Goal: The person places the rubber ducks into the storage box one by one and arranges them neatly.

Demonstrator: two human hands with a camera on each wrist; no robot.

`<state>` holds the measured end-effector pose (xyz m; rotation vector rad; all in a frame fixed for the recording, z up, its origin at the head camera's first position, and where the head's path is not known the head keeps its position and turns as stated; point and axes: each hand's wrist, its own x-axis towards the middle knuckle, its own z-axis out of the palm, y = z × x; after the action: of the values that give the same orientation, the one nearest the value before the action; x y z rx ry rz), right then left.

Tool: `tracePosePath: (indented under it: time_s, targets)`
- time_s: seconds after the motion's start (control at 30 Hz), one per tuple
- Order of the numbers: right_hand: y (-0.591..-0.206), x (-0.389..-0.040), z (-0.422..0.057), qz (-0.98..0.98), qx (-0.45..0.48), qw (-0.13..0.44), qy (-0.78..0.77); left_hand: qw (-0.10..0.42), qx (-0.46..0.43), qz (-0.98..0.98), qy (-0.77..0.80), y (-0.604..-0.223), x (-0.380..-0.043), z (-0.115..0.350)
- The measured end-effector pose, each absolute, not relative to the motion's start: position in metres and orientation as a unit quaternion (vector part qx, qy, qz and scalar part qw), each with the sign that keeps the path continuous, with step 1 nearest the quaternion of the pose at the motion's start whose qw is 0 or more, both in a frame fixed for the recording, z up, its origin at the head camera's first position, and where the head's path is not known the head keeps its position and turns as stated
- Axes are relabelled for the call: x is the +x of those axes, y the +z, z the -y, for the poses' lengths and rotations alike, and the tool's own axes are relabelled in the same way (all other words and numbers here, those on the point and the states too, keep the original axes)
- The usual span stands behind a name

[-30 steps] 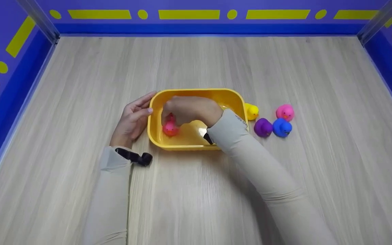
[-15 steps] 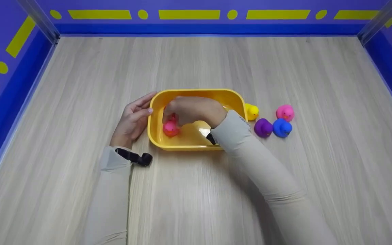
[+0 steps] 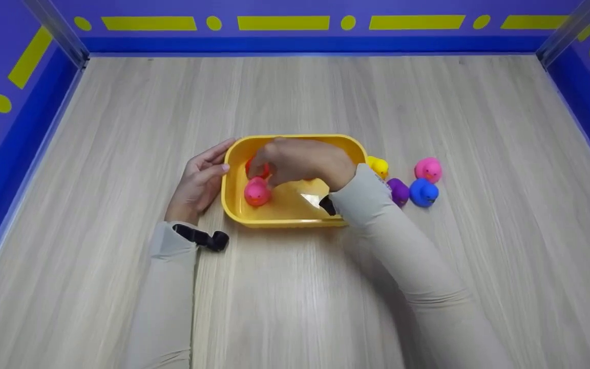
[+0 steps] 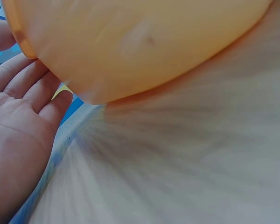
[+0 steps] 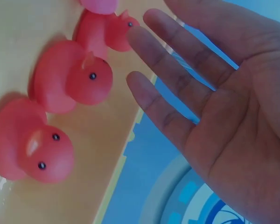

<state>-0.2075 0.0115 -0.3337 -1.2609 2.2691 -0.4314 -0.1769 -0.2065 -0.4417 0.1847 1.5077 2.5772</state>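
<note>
My left hand (image 3: 200,179) rests against the left end of a yellow plastic tub (image 3: 295,222). Its thumb touches the rim. In the left wrist view its fingers lie fairly straight along the outer wall of the tub (image 4: 144,51). Inside the tub, my right hand (image 3: 300,160) hovers over rubber ducks, a pinkish-red one (image 3: 257,192) and a red one (image 3: 255,169). The right wrist view shows that hand (image 5: 233,121) with extended fingers, apart from a row of reddish rubber ducks (image 5: 51,154) and a partly cut-off pink duck (image 5: 100,5). Nothing lies in its palm.
Right of the tub, on the wood-grain table (image 3: 295,297), sit a yellow duck (image 3: 378,166), a purple duck (image 3: 399,192), a blue duck (image 3: 424,193) and a pink duck (image 3: 428,169). Blue-purple panels (image 3: 274,43) with yellow marks border the table.
My right hand has lifted and drawn slightly right, off the ducks, uncovering more of the red one. Its sleeve now partly covers the purple duck. My left hand has stayed at the tub's end.
</note>
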Motion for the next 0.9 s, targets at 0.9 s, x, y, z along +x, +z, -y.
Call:
tracePosePath:
  time_s: [0.9]
  targets:
    - [-0.317,-0.210,-0.089,-0.872,-0.414,0.171,-0.199,0.070,0.047,-0.521,0.849,-0.441,-0.177,0.206]
